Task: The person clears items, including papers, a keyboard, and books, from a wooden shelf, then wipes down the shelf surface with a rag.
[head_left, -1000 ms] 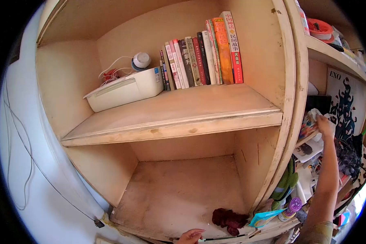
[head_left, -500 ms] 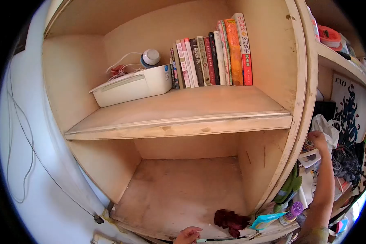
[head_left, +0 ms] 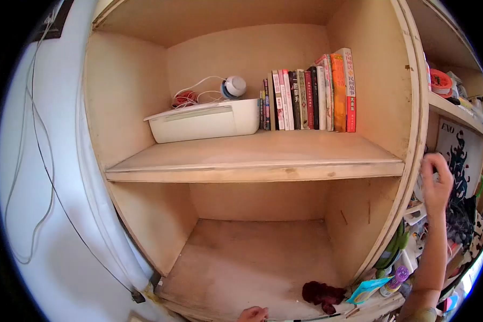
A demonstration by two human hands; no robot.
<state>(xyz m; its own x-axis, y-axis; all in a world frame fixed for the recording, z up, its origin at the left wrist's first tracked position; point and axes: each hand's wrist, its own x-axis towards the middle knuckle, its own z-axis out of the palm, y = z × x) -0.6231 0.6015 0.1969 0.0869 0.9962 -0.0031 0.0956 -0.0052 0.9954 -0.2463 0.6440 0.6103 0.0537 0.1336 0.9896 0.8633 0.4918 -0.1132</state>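
My right hand (head_left: 437, 180) is raised in front of the cluttered compartment to the right of the cabinet. Its fingers are bent and drawn together, and anything between them is hidden. Behind it are a poster (head_left: 456, 155) and a heap of dark grey fabric (head_left: 459, 228). Only the top of my left hand (head_left: 253, 314) shows at the lower edge, by the front of the bottom shelf. Its fingers are curled in, and what they may hold is out of sight. To its right lies a crumpled dark red cloth (head_left: 323, 294) on the bottom shelf (head_left: 252, 263).
On the upper shelf stand a white printer-like box (head_left: 206, 122), a small round white device (head_left: 235, 86) with cables, and a row of books (head_left: 308, 99). A blue packet (head_left: 367, 290) and a purple-lidded jar (head_left: 400, 276) sit at the lower right. Cables (head_left: 43, 161) hang along the left wall.
My right hand has come up out of the clutter beside the white plastic bag. The camera view has shifted, so the cabinet appears further right. My left hand sits lower in view.
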